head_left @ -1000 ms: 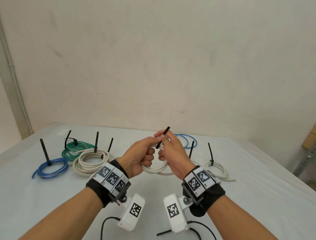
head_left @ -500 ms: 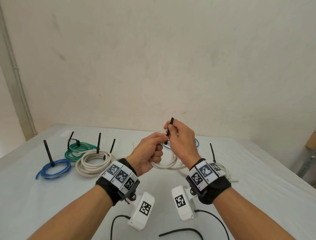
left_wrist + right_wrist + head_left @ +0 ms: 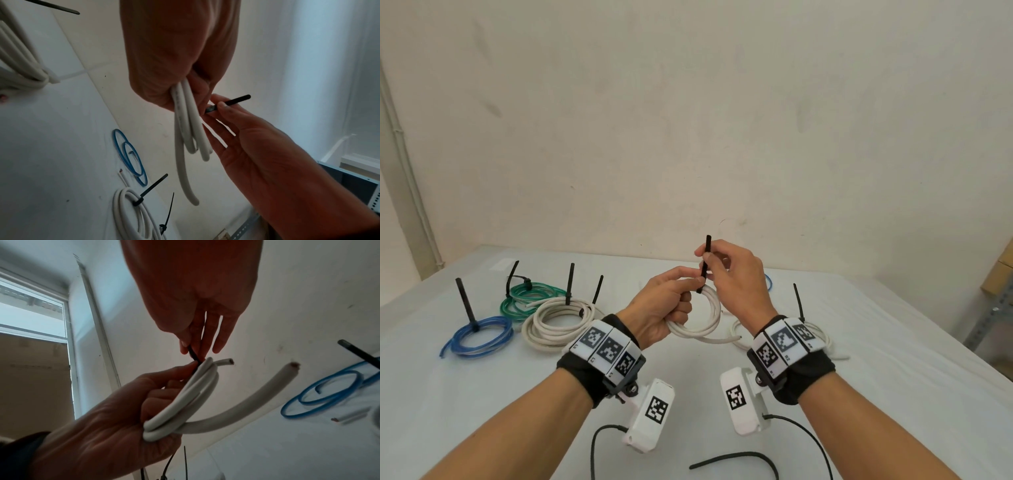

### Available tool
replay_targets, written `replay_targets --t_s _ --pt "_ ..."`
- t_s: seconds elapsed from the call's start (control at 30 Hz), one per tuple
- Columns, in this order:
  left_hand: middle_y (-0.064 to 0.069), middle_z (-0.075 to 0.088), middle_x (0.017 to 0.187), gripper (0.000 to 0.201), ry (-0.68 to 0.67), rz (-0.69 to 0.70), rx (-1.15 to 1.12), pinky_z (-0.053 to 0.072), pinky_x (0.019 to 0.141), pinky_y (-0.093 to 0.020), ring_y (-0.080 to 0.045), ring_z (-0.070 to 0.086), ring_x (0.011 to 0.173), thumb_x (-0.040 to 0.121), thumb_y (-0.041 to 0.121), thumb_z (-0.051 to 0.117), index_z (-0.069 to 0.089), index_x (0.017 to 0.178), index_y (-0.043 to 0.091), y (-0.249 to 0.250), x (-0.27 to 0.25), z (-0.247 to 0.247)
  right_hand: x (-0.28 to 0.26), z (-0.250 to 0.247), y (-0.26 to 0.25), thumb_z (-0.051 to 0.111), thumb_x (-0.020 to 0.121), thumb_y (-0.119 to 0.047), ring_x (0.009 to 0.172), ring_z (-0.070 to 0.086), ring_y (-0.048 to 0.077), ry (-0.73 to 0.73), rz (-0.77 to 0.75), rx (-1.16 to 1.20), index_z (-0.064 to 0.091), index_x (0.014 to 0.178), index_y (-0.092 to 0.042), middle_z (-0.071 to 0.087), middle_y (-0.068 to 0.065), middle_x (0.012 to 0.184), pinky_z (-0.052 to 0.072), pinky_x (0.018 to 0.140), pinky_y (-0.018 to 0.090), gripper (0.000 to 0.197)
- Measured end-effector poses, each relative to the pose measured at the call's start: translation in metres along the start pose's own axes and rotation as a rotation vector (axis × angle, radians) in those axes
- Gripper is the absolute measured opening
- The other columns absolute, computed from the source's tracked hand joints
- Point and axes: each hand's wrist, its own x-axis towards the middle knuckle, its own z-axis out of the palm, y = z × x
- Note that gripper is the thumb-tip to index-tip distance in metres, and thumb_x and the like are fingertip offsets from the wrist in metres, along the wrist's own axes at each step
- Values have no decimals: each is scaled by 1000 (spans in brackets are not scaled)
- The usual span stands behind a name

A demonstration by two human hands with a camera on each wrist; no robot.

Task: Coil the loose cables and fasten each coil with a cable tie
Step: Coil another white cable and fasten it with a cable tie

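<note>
My left hand [image 3: 671,301] grips a small white cable coil [image 3: 710,317] held up above the table; its fingers curl round the bundled strands [image 3: 185,395]. A black cable tie [image 3: 705,262] stands up from the coil's top. My right hand [image 3: 726,263] pinches the tie's tail between thumb and forefinger [image 3: 221,105]. The tie [image 3: 194,356] runs down to the coil beside my left thumb. Two cut cable ends [image 3: 293,365] stick out of the coil. How tight the tie sits round the strands is hidden by my fingers.
On the left lie tied coils: blue [image 3: 477,334], green [image 3: 530,298] and thick white [image 3: 558,320], each with an upright black tie. A tied white coil [image 3: 822,337] and a blue cable [image 3: 131,157] lie at right. A loose black tie [image 3: 736,466] lies near the front edge.
Both hands have lifted the white coil higher. My right hand has drawn the black tie's tail upward, so it now stands nearly upright above the coil.
</note>
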Motion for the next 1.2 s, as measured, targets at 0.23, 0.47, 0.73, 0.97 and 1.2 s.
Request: replay_targets --t_s 0.23,0.47,0.73,0.97,1.2 --pt "-4 35 67 17 42 61 108 24 36 -19 -10 26 40 101 3 59 66 92 16 -6 7 0 -7 -1 -3 56 99 -10 62 57 5 -69 -108 -158 74 92 -19 69 0 71 40 58 13 21" --pt "3 33 60 6 -70 -29 33 21 34 -17 -6 23 42 99 9 66 67 100 15 4 6 3 2 -7 1 57 100 -16 78 70 9 44 -24 -67 74 92 -24 75 -5 77 54 74 24 20" --pt "-4 36 74 11 -11 -12 6 21 33 -18 -8 23 41 97 6 68 63 94 16 -6 9 0 -5 -2 -4 58 100 -16 75 68 11 -8 -88 -153 73 91 -25 73 -3 75 51 67 21 20" --pt "4 41 60 11 -35 23 -45 22 33 -15 -4 25 41 95 6 70 67 103 14 18 8 5 3 -11 -11 63 101 -23 89 72 2 75 -84 7 78 106 -20 78 -9 90 54 84 18 16" --pt "8 30 52 10 28 33 -168 19 31 -17 -5 21 38 96 4 61 65 97 13 20 11 3 -6 -3 13 53 105 -24 79 73 12 -281 24 -189 71 109 -16 74 3 92 53 74 33 20"
